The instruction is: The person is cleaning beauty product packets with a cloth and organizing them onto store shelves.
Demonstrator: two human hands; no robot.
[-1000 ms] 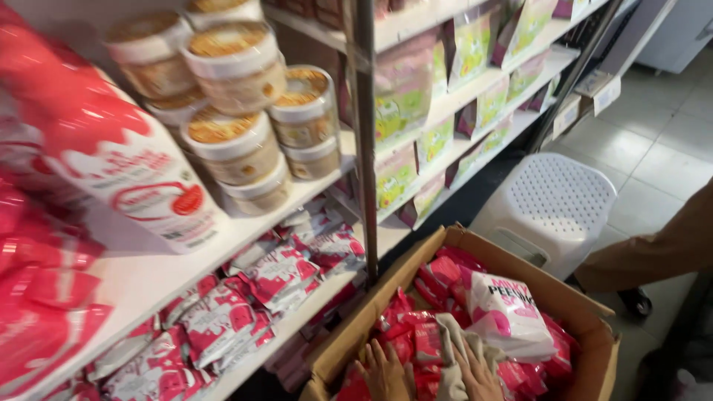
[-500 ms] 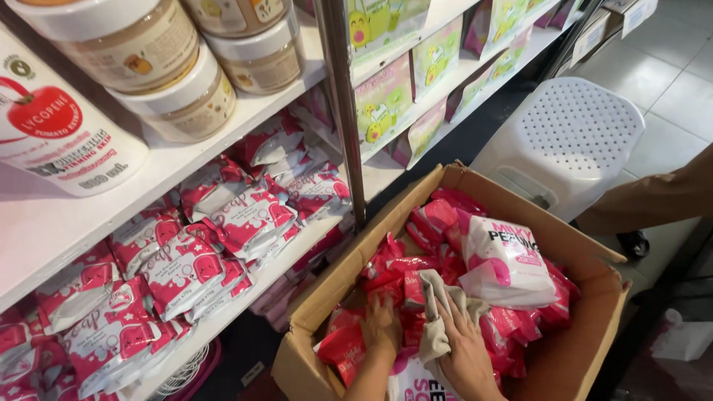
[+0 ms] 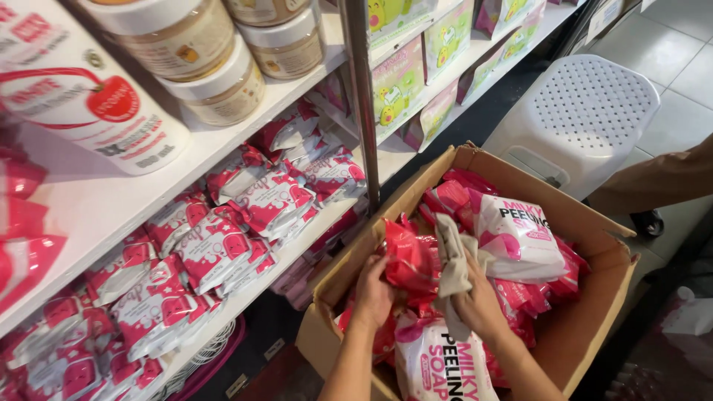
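From the head camera, both hands are inside an open brown cardboard box point(image 3: 594, 245) packed with soap packets. The left hand point(image 3: 373, 291) closes around a crumpled glossy red plastic packet point(image 3: 410, 261) in the middle of the box. Just beside it, the right hand point(image 3: 479, 303) grips a beige folded cloth point(image 3: 451, 261) that stands up between the packets. A white-and-pink soap packet point(image 3: 520, 236) lies behind the cloth. Red-and-white packets point(image 3: 215, 241) crowd the white shelf point(image 3: 96, 204) on the left; a white perforated plastic stool point(image 3: 587, 111) stands beyond the box.

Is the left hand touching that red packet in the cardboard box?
Touching. The head view shows the left hand gripping the red packet, fingers pressed against it.
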